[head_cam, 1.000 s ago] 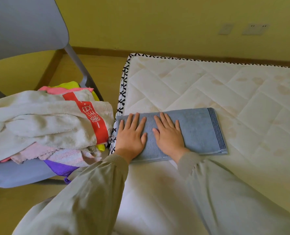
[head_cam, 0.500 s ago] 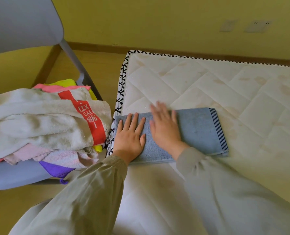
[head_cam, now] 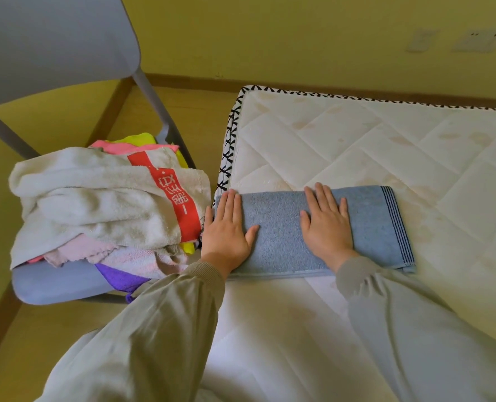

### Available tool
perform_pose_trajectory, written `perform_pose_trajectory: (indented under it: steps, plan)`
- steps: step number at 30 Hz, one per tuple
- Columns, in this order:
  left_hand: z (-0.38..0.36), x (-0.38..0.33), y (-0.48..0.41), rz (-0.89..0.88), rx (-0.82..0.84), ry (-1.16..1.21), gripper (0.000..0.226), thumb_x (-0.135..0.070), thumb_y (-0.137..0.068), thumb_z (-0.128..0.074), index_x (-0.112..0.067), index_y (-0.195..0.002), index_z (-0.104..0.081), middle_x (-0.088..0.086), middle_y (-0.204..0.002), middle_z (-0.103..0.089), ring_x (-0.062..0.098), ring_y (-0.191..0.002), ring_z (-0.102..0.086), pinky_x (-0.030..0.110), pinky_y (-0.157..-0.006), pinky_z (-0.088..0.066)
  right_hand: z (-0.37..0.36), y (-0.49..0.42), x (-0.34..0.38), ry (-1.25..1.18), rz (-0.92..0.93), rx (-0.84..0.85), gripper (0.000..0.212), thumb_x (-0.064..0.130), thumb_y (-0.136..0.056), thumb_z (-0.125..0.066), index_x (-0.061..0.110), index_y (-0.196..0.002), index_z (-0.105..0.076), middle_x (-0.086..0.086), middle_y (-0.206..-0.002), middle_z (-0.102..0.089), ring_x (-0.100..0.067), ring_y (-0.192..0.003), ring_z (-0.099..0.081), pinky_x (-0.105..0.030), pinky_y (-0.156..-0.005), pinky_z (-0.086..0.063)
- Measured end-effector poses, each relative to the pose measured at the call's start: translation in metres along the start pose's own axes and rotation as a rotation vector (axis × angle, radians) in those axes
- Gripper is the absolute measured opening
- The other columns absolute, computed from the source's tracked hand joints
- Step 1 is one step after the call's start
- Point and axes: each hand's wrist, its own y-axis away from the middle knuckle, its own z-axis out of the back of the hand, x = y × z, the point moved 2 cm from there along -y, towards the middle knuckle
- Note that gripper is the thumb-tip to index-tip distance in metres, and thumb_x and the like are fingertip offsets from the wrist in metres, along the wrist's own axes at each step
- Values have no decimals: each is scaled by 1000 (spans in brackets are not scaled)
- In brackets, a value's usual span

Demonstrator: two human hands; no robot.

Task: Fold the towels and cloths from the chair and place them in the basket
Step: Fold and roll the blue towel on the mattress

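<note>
Though stained, mattress (head_cam: 357, 146) beneath blue towel (head_cam: 278, 227).

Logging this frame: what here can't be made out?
Head view:
The basket: out of frame.
The cloths low in the pile on the chair: covered by the white towel; count unclear.
The blue towel fold layers: hidden beneath its top layer, the left hand and the right hand.
The wall plates: blurred.
</note>
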Motion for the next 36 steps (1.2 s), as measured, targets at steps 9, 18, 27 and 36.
perform_pose_trajectory:
  steps: [9, 18, 27, 36]
  plan:
    - [28, 4, -20, 34, 28, 76, 57, -38, -100, -28, -12, -150, -20, 7, -157, -17, 25, -146, -5, 48, -119, -7, -3, -3, 3, 26, -14, 6, 73, 45, -85, -2, 19, -151, -20, -3, -159, -15, -18, -147, -9, -45, -117, -3]
    - [79, 19, -53, 140, 334, 386, 20, -23, -83, -68, -11, -74, -54, 0, -71, -48, 14, -69, -47, 21, -53, -35, -2, -3, 2, 58, -14, 70, 59, 39, -97, -15, 20, -152, -8, -2, -160, -4, -18, -147, -1, -45, -119, 0]
    - [69, 23, -28, 573, 432, 1168, 38, -15, -87, -68, 1, -119, -56, 12, -103, -61, 29, -101, -60, 41, -90, -52, 14, -10, 9, 56, -19, 263, 58, 36, -99, -18, 18, -152, -2, -1, -160, 4, -20, -147, 7, -54, -116, 6]
    - [130, -1, -14, 85, 117, 607, 5, -14, -91, -60, -14, -86, -58, -2, -72, -51, 15, -72, -50, 23, -59, -36, 94, -45, 64, -418, 67, 342, 64, -3, -77, -51, 28, -133, -45, 0, -152, -29, -21, -143, -18, -50, -117, -2]
